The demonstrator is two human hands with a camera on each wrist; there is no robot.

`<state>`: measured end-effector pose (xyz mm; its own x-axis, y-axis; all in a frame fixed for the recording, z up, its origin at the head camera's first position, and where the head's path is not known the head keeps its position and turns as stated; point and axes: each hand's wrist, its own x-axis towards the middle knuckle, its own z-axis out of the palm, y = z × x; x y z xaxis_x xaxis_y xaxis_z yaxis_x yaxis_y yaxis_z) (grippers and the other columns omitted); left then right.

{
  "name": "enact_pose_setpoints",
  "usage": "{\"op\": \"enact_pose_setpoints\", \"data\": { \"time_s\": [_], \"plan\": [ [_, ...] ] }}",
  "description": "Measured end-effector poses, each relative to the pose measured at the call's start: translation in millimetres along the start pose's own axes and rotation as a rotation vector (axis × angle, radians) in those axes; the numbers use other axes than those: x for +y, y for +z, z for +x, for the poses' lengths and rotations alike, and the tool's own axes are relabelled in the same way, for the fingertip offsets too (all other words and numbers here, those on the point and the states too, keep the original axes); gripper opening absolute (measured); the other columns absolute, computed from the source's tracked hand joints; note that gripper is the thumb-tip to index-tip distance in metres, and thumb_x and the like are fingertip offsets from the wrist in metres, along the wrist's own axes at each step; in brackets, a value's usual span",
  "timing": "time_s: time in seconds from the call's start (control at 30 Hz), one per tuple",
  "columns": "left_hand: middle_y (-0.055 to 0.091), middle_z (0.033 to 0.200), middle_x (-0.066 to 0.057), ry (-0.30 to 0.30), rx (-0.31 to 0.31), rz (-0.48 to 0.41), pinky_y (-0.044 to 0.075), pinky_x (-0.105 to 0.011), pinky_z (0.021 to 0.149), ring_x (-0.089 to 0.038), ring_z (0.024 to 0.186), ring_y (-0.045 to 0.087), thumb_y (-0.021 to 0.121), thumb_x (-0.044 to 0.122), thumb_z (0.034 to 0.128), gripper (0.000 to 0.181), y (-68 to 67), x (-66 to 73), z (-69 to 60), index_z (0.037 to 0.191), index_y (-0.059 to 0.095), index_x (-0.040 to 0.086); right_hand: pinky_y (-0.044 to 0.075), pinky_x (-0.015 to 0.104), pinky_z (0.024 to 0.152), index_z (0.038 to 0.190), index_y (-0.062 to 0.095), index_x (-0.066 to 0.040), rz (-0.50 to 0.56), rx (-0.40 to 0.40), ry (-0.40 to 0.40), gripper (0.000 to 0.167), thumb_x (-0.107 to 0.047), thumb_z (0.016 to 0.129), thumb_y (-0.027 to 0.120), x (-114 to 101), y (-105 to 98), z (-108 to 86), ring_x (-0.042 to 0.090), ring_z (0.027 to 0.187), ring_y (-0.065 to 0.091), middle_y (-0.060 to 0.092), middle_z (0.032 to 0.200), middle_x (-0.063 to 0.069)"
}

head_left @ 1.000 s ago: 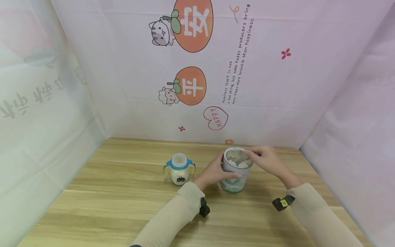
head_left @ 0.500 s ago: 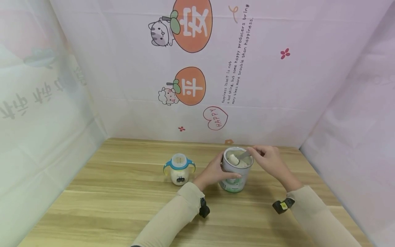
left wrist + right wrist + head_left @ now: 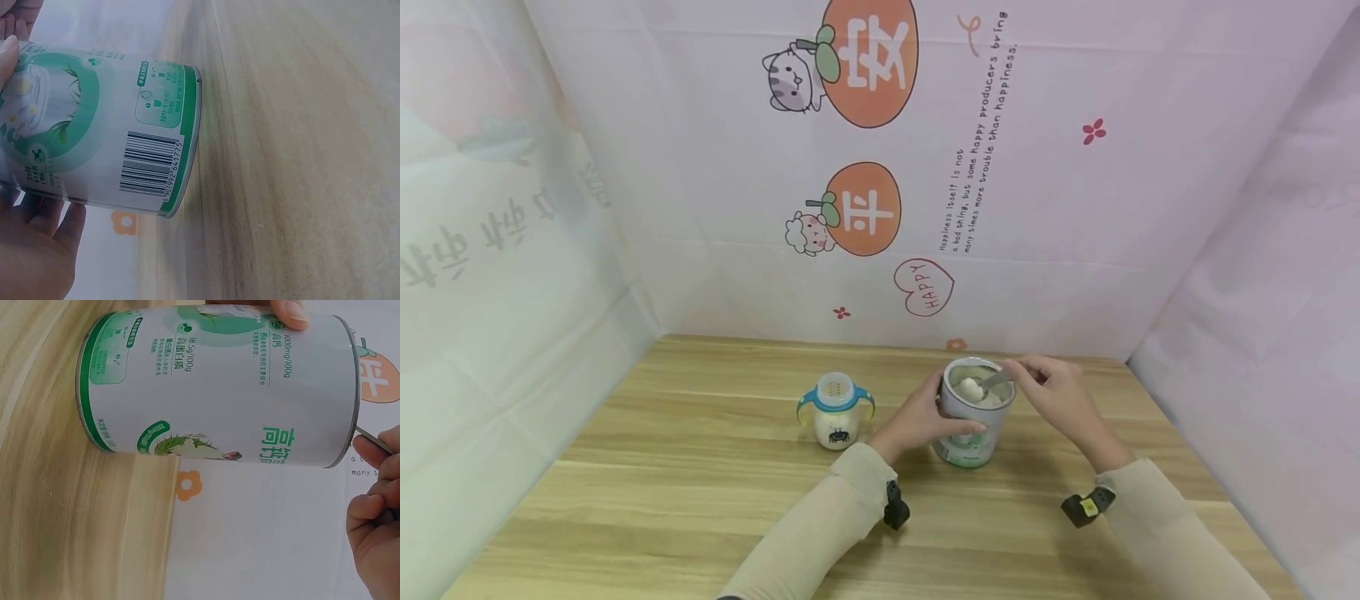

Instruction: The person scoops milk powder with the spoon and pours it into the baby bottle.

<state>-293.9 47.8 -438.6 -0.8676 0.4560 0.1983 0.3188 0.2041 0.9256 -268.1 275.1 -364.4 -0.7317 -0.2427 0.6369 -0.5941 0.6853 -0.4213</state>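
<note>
A white and green milk powder can [image 3: 972, 446] stands without a lid on the wooden table. My left hand [image 3: 919, 423] grips it round its side, thumb across the front. With thumb and fingers my right hand [image 3: 1060, 398] pinches the handle of a metal spoon [image 3: 997, 379] at the can's right rim. The spoon's bowl, heaped with pale powder [image 3: 972, 389], is inside the can's mouth. In the right wrist view only a short piece of the spoon handle [image 3: 370, 436] shows; the can hides the rest. The left wrist view shows the can's barcode [image 3: 150, 164] and lower edge.
Left of the can stands a baby bottle [image 3: 837, 427] with blue handles [image 3: 807, 400], pale contents and a clear top. Printed cloth [image 3: 760, 283] hangs behind the table [image 3: 647, 483] and along both its sides.
The spoon has come up out of the powder with a heap in its bowl, and the right hand has shifted slightly rightward with it. The left hand and the bottle have stayed put.
</note>
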Motion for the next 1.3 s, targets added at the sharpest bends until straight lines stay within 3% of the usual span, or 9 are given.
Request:
{"op": "enact_pose_setpoints", "data": {
  "time_s": [0.1, 0.23, 0.6, 0.7, 0.9, 1.07, 1.3],
  "plan": [
    [0.049, 0.139, 0.016, -0.004, 0.002, -0.001, 0.038, -0.043, 0.108, -0.007, 0.128, 0.047, 0.090, 0.042, 0.0735, 0.100, 0.2, -0.5, 0.2, 0.154, 0.031, 0.034, 0.033, 0.023, 0.044, 0.085, 0.076, -0.008, 0.004, -0.001, 0.006, 0.017, -0.016, 0.098, 0.068, 0, 0, -0.2, 0.008, 0.048, 0.037, 0.047, 0.057, -0.008],
    [0.048, 0.140, 0.016, -0.006, 0.004, 0.003, 0.038, -0.043, 0.108, -0.008, 0.129, 0.047, 0.090, 0.043, 0.0732, 0.100, 0.5, -1.1, 0.8, 0.154, 0.031, 0.035, 0.032, 0.025, 0.044, 0.088, 0.077, -0.007, 0.035, -0.016, 0.072, 0.020, -0.020, 0.099, 0.066, 2, -2, -0.6, 0.009, 0.049, 0.036, 0.044, 0.055, -0.005],
    [0.048, 0.142, 0.012, 0.000, -0.002, 0.019, 0.038, -0.045, 0.108, -0.011, 0.130, 0.047, 0.090, 0.042, 0.0740, 0.101, -1.8, 3.7, -0.8, 0.155, 0.030, 0.031, 0.036, 0.029, 0.049, 0.103, 0.075, 0.001, 0.179, -0.074, 0.394, 0.048, -0.044, 0.102, 0.057, 11, -7, -0.2, 0.015, 0.057, 0.040, 0.045, 0.062, 0.001],
    [0.048, 0.141, 0.011, 0.011, -0.006, 0.033, 0.038, -0.045, 0.108, -0.011, 0.130, 0.047, 0.090, 0.041, 0.0744, 0.101, -2.5, 5.1, -0.8, 0.155, 0.030, 0.030, 0.039, 0.030, 0.052, 0.104, 0.073, 0.002, 0.210, -0.095, 0.447, 0.053, -0.048, 0.101, 0.056, 12, -9, 0.0, 0.016, 0.061, 0.042, 0.047, 0.066, 0.002],
    [0.050, 0.139, 0.010, 0.038, -0.013, 0.058, 0.039, -0.044, 0.108, -0.011, 0.128, 0.048, 0.090, 0.039, 0.0752, 0.098, -3.1, 8.2, 0.2, 0.154, 0.031, 0.028, 0.043, 0.029, 0.058, 0.106, 0.072, 0.004, 0.260, -0.099, 0.486, 0.054, -0.048, 0.101, 0.057, 11, -11, 0.1, 0.015, 0.065, 0.044, 0.049, 0.071, 0.000],
    [0.050, 0.139, 0.011, 0.060, -0.035, 0.047, 0.039, -0.043, 0.108, -0.009, 0.127, 0.049, 0.089, 0.038, 0.0765, 0.094, -4.6, 8.6, 0.6, 0.152, 0.033, 0.032, 0.036, 0.030, 0.051, 0.099, 0.072, 0.005, 0.320, -0.090, 0.477, 0.051, -0.044, 0.101, 0.059, 9, -13, 0.3, 0.013, 0.054, 0.037, 0.041, 0.056, -0.005],
    [0.051, 0.140, 0.015, 0.060, -0.071, 0.095, 0.038, -0.049, 0.107, -0.011, 0.130, 0.046, 0.085, 0.045, 0.0786, 0.084, -14.8, 11.4, -3.6, 0.148, 0.039, 0.041, 0.034, 0.032, 0.054, 0.094, 0.070, 0.005, 0.348, -0.085, 0.450, 0.049, -0.042, 0.102, 0.057, 6, -14, 1.4, 0.015, 0.055, 0.037, 0.042, 0.057, -0.004]
  ]
}}
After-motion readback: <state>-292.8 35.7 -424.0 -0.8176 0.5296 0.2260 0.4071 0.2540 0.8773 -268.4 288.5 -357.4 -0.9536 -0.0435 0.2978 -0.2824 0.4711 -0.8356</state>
